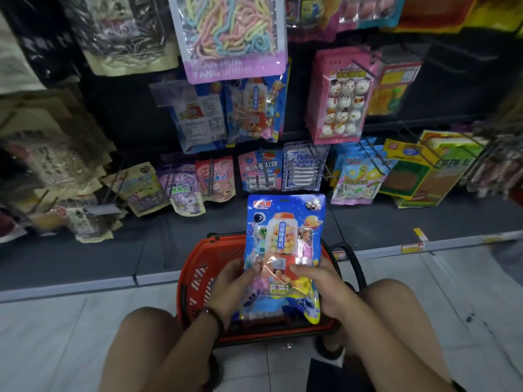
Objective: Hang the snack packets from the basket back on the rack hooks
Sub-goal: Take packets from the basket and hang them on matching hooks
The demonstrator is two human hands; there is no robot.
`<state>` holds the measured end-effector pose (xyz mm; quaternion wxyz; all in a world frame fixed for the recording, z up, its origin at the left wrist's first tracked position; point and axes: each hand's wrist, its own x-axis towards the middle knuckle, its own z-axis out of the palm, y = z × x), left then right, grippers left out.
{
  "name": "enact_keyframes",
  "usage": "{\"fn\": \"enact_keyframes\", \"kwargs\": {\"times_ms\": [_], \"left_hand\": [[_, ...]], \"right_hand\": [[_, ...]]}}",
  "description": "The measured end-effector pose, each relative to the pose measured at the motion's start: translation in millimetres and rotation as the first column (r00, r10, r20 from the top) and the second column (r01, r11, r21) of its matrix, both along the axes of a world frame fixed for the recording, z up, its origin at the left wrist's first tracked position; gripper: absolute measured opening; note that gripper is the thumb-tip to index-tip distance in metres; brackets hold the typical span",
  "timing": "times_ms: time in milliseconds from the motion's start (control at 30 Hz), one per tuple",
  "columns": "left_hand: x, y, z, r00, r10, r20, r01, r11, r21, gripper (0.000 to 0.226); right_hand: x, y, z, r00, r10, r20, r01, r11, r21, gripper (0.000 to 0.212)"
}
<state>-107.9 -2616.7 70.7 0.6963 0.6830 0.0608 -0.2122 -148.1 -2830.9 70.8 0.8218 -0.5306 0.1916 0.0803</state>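
While we crouch at the rack [396, 131], both hands grip one packet.
Our left hand [226, 290] and right hand [325, 287] close fingers on the blue packet [285, 239], upright above the red basket [198, 278].

We are holding a packet [284, 244] that is showing bright blue with white speckles, a red-and-white candy machine printed on it, pastel yellow, pink and orange balls inside, and a yellow lower corner. The basket [198, 275] under it is glowing red-orange with black handles. On the rack, a pouch [230, 38] of pastel rainbow strings is fading into a lilac band, a pink pack [341, 100] is displaying white snowman faces, and a matching blue pack [254, 108] is hanging between them. Lower right, boxes [418, 174] are showing yellow and green. The floor [56, 335] is looking pale grey.
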Motion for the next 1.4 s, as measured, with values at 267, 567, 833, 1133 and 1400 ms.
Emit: {"fn": "enact_keyframes", "kwargs": {"times_ms": [267, 567, 833, 1133, 1400], "left_hand": [[19.3, 9.7, 3.6, 0.989, -0.145, -0.003, 0.144, 0.986, -0.085, 0.038], [68.5, -13.1, 18.1, 0.997, -0.069, 0.032, 0.072, 0.994, -0.086, 0.035], [138.3, -46.4, 49.7, 0.956, -0.030, 0.292, 0.048, 0.997, -0.054, 0.029], [192.8, -71.1, 77.0, 0.895, 0.017, 0.445, -0.020, 1.000, 0.001, 0.024], [209.3, -76.5, 93.7, 0.907, 0.081, 0.412, -0.003, 0.982, -0.188, 0.032]], "right_hand": [[0.5, 6.8, 3.1, 1.000, -0.022, 0.022, 0.025, 0.991, -0.129, 0.028], [56.6, -6.1, 15.9, 0.983, -0.093, 0.160, 0.138, 0.943, -0.302, 0.017], [140.8, -36.6, 39.5, 0.955, -0.072, 0.287, 0.184, 0.904, -0.386, 0.015], [192.5, -53.0, 67.2, 0.825, -0.101, 0.555, 0.324, 0.890, -0.320, 0.020], [207.4, -51.1, 92.4, 0.755, -0.130, 0.643, 0.367, 0.896, -0.250, 0.025]]}}
